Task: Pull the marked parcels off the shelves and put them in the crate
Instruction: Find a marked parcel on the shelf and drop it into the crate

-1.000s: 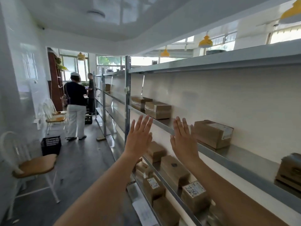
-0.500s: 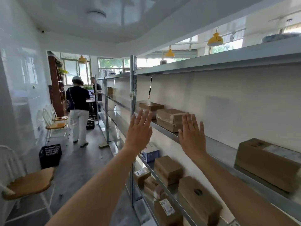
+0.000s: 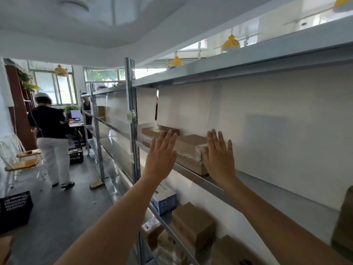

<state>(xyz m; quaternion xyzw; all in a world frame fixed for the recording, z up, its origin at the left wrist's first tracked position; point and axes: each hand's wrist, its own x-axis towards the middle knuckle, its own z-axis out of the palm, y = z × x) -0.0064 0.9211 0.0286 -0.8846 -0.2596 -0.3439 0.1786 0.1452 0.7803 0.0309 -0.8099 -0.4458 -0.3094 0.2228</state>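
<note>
A brown cardboard parcel wrapped in clear tape sits on the metal shelf at chest height. My left hand is raised flat, fingers straight, just left of this parcel. My right hand is raised flat too, at the parcel's right end; I cannot tell if it touches. A second brown parcel lies behind it, further along the shelf. A black crate stands on the floor at the left edge. No mark is readable on either parcel.
Lower shelves hold more brown parcels and a blue and white box. A person in white trousers stands in the aisle by another black crate. Chairs line the left wall. A shelf upright stands left of my hands.
I have moved forward along the shelves, so the two parcels are now close. Both hands stay raised and flat and now flank the nearer parcel.
</note>
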